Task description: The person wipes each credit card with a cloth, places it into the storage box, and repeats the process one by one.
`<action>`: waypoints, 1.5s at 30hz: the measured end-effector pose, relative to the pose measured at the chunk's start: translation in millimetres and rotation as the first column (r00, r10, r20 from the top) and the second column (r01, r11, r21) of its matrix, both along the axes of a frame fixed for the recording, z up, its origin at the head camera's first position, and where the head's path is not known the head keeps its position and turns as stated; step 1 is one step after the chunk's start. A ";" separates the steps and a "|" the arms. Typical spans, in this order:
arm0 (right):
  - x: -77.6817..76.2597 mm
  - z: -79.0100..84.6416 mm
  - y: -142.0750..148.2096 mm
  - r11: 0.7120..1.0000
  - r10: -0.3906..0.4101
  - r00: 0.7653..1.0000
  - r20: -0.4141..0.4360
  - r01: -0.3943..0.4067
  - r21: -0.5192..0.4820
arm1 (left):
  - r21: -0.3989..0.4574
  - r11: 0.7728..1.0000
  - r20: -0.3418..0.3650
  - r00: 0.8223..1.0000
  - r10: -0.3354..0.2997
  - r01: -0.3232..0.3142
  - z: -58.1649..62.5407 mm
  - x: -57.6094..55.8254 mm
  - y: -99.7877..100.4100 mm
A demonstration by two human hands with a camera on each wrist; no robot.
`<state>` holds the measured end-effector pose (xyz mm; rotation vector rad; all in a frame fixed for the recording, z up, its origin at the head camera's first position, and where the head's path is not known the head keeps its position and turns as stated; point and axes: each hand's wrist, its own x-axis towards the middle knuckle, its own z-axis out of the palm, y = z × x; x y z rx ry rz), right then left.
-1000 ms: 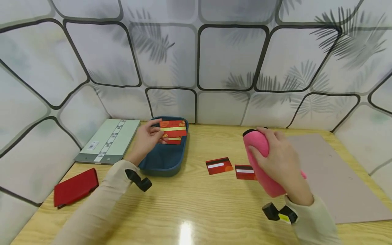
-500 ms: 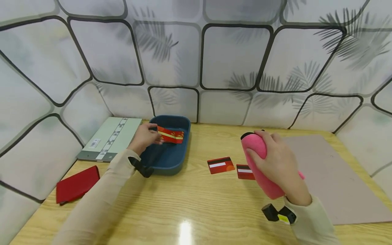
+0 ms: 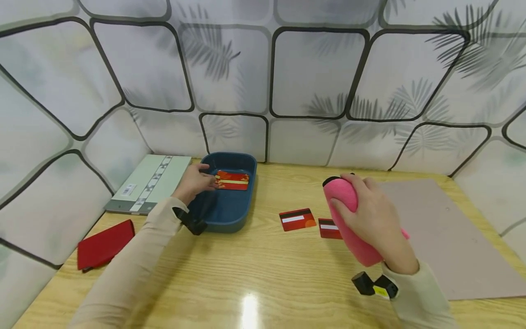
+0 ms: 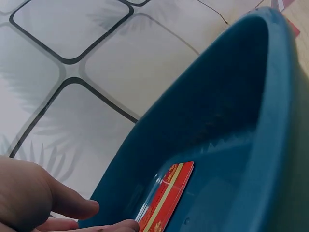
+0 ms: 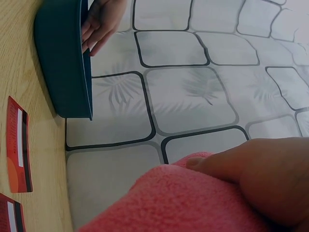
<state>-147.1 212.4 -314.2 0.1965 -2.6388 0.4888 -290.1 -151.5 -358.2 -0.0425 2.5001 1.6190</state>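
Observation:
My left hand [image 3: 195, 182] reaches over the left rim of a blue plastic bin [image 3: 223, 224]. Its fingers are relaxed, with nothing between thumb and fingertips. Red cards [image 3: 232, 180] with a yellow stripe lie on the bin's floor, just beyond those fingertips; the left wrist view shows the cards [image 4: 168, 198] close to the fingers. On the other side of the table, my right hand [image 3: 371, 214] grips a pink fuzzy plush object [image 3: 353, 228] with a black end, held above the tabletop. Its exact kind is unclear. Below and left of it lies a red bank card [image 3: 330, 228], partly hidden.
Another red bank card [image 3: 297, 220] lies mid-table. A red wallet-like case [image 3: 104, 244] sits at the left, near a pale green notebook [image 3: 148, 185]. A grey-pink mat [image 3: 456, 246] covers the right side. Patterned fabric walls [image 3: 304, 141] enclose the table's back and sides.
My left hand has lowered the red cards into the bin and let go of them; they now lie flat on its floor. My right hand still holds the plush object in nearly the same place.

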 end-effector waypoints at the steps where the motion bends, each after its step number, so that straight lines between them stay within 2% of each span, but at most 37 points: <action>1: -0.1 0.2 0.2 1.000 0.000 1.000 0.000 0.000 0.001 | 0.004 1.000 0.001 1.000 -0.005 0.005 0.8 0.7 0.1; 5: 0.0 1.4 0.9 1.000 -0.001 1.000 0.003 0.001 0.000 | 0.036 0.999 -0.023 0.999 -0.034 0.035 3.6 4.3 3.8; 10: 0.5 3.4 1.7 1.000 -0.003 1.000 0.011 0.003 0.001 | 0.147 0.983 -0.073 0.992 -0.103 0.113 9.2 15.9 16.6; 15: 0.7 4.3 2.5 1.000 -0.005 1.000 0.010 0.005 -0.002 | 0.254 0.947 -0.084 0.980 -0.181 0.197 15.6 31.5 34.7; 20: 0.8 6.8 3.5 1.000 -0.007 1.000 0.021 0.007 -0.002 | 0.341 0.893 -0.113 0.955 -0.273 0.295 18.8 44.1 55.7; 24: 1.2 8.4 2.5 1.000 -0.009 1.000 0.017 0.009 0.000 | 0.363 0.854 -0.158 0.928 -0.338 0.373 14.6 52.0 73.0; 27: 0.9 8.2 1.4 1.000 -0.005 1.000 0.009 0.005 0.002 | 0.379 0.829 -0.162 0.912 -0.378 0.411 7.8 60.2 86.9; 30: 0.5 7.2 1.1 1.000 -0.001 1.000 -0.004 0.001 0.003 | 0.422 0.803 -0.144 0.905 -0.400 0.422 -0.1 68.3 102.4; 33: 0.6 6.2 1.5 1.000 -0.001 1.000 -0.007 0.001 0.004 | 0.445 0.789 -0.139 0.903 -0.407 0.424 -10.6 74.0 116.0; 35: 0.9 5.7 2.0 1.000 -0.001 1.000 -0.007 0.001 0.004 | 0.430 0.800 -0.151 0.907 -0.393 0.418 -19.6 76.5 124.4; 36: 1.2 5.3 2.2 1.000 -0.002 1.000 -0.006 0.002 0.004 | 0.410 0.814 -0.166 0.911 -0.378 0.412 -24.6 77.6 128.3; 40: 2.1 4.4 2.7 1.000 -0.004 1.000 0.000 0.004 0.004 | 0.302 0.885 -0.237 0.927 -0.289 0.353 -46.1 78.6 140.9; 42: 2.5 4.4 2.6 1.000 -0.004 1.000 0.003 0.004 0.003 | 0.220 0.920 -0.278 0.925 -0.259 0.324 -55.3 77.0 145.1; 45: 2.9 4.7 2.4 1.000 -0.005 1.000 0.004 0.005 0.002 | 0.079 0.955 -0.291 0.923 -0.252 0.286 -65.4 73.7 148.0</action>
